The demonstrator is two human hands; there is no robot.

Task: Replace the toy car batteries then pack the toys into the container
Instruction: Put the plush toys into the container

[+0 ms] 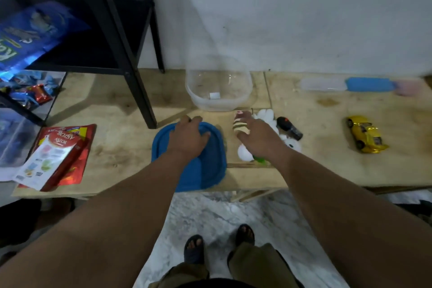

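A clear plastic container stands at the back of the wooden table with nothing but a small label inside. Its blue lid lies in front of it, and my left hand rests flat on the lid's far edge. My right hand is on a striped toy, fingers curled around it, over a white plush toy. A black remote-like piece lies just right of the plush. The yellow toy car sits farther right, alone.
A black metal shelf stands on the table's left, holding a blue snack bag. A red Astor packet lies at the front left. A blue and pink strip lies at the back right. My sandalled feet show below.
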